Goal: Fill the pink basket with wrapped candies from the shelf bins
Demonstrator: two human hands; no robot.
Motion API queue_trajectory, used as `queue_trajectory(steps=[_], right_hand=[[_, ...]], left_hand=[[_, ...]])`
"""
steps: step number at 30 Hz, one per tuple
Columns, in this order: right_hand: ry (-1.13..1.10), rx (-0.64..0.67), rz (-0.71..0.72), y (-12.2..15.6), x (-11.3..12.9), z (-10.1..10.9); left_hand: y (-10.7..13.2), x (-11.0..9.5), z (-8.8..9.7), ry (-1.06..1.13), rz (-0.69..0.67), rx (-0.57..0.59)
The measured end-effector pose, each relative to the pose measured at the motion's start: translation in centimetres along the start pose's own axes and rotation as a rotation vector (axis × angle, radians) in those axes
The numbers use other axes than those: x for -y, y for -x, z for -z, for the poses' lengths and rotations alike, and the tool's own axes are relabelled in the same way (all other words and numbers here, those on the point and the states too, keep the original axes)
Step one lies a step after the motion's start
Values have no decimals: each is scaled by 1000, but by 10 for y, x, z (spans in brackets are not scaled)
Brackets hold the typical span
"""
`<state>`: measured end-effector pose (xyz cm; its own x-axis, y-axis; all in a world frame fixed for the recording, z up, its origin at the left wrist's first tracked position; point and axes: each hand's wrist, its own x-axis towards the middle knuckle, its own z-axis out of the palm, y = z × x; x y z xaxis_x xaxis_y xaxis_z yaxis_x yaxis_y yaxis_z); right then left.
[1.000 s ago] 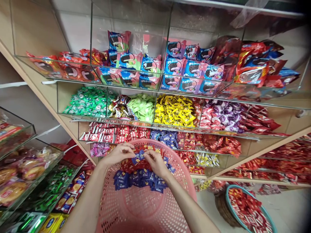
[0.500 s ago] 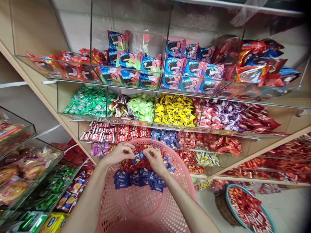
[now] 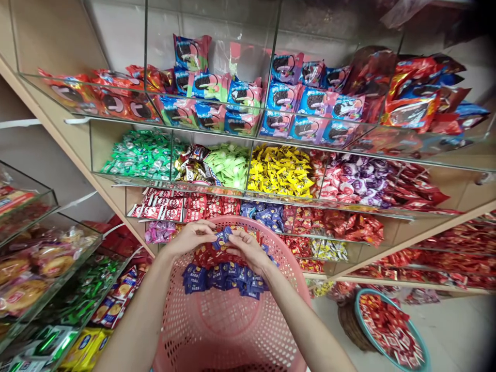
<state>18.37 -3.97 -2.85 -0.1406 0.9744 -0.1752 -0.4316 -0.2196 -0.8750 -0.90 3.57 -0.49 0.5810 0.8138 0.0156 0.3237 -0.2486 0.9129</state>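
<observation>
Left hand [image 3: 190, 239] and right hand [image 3: 250, 249] pinch a small, tilted, rectangular blue plastic packet [image 3: 222, 238] bearing pale print.

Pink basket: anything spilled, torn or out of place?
Nothing stands out. Blue packets lie in a row inside the pink basket, red packets behind them. The single blue packet between the left hand and right hand shows no obvious damage, though fine tears wouldn't show.
</observation>
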Motion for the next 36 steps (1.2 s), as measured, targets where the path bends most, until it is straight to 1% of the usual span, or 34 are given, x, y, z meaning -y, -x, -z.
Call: queue_trajectory(steps=[1,3,7,10,12,14,16,18,20,24,26,28,31,34,36], right_hand=[[-5,24,-17,0,0,-1],[-28,37,-2,0,-1,-4],[-102,-6,64,-3,0,-5],[-121,-80,109,-1,10,6],[-93,-147,147,3,20,16],[-8,-176,154,10,29,26],[138,-152,124,16,33,35],[310,-90,82,20,31,41],[456,-20,63,22,24,47],[710,135,53,27,11,54],[855,167,58,32,8,54],[966,146,69,38,6,54],[1043,74,69,43,1,53],[1082,29,20,43,-7,54],[1151,-1,8,41,-12,55]], left_hand=[[0,1,0,3,-2,-1],[0,0,-1,4,-5,-5],[1,-9,-2,-21,-12,-4],[3,-15,-3,-9,1,13],[4,-17,-3,1,24,9],[5,-18,-4,8,40,1],[5,-19,-4,10,43,2],[5,-20,-4,5,41,7],[5,-20,-4,-2,38,15],[4,-16,-4,-10,39,11],[4,-14,-4,-18,36,14],[3,-12,-4,-32,29,21],[2,-10,-5,-57,13,19],[2,-10,-5,-61,2,14],[3,-11,-5,-54,4,16]])
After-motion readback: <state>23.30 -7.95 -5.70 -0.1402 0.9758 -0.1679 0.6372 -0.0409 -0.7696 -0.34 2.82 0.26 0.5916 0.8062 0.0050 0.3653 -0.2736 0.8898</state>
